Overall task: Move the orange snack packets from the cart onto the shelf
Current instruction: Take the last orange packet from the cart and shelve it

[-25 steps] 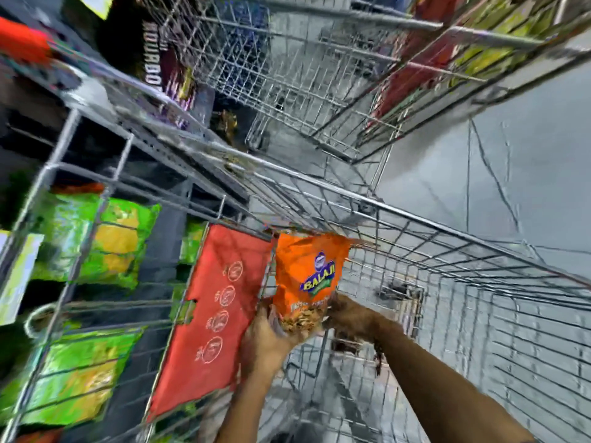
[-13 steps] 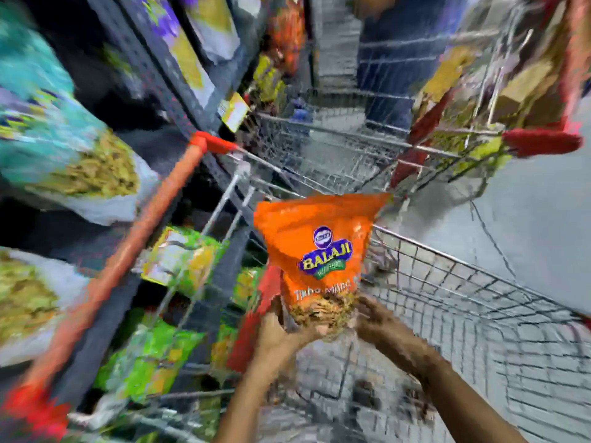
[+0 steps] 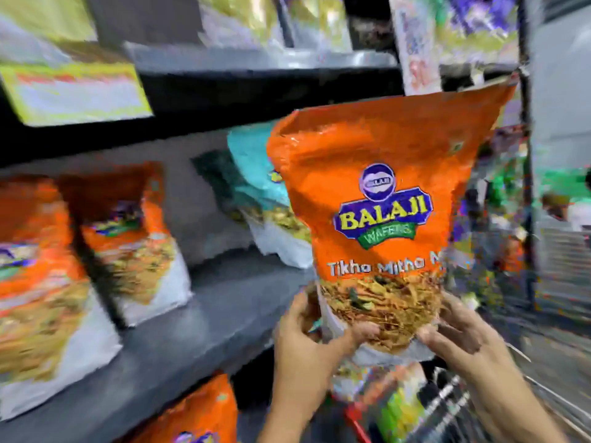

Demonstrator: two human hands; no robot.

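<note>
Orange snack packet [image 3: 380, 199]: glossy crinkled foil pouch, flat-topped, printed "BALAJI WAFERS" and "Tikha Mitha", with a snack-mix picture and white band at its base; held upright at centre right of the frame, in front of the shelf edge. Left hand [image 3: 307, 353]: clasped on the pouch's lower left corner, thumb across the front. Right hand [image 3: 460, 340]: clasped on the lower right corner. Shelf [image 3: 179, 340]: dark grey, smooth board running from lower left toward centre. Shelved orange packets [image 3: 134, 238]: similar pouches, blurred, standing at left. Teal packet [image 3: 256, 187]: leaning behind the held pouch. Cart [image 3: 543, 398]: wire rim, lower right.
</note>
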